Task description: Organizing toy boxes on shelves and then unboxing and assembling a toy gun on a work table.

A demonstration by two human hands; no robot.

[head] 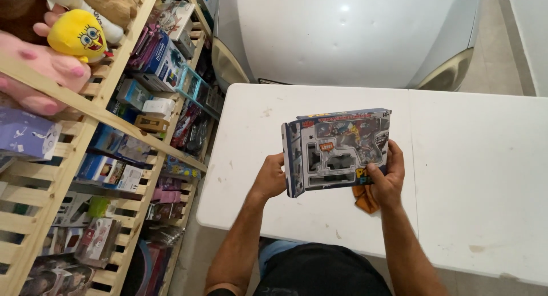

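Note:
I hold a flat toy box (pixel 337 150) with a clear window and colourful printed front above the white table (pixel 474 176). My left hand (pixel 270 177) grips the box's left edge. Gripping its lower right corner is my right hand (pixel 388 176), thumb on the front. An orange cloth (pixel 364 199) is bunched under my right hand, partly hidden by the box; whether the hand holds it I cannot tell.
Wooden slatted shelves (pixel 68 102) at the left carry boxed toys, a yellow plush (pixel 77 34) and a pink plush (pixel 40 73). A silver car's front (pixel 348 33) stands just behind the table. The floor gap between shelves and table is narrow.

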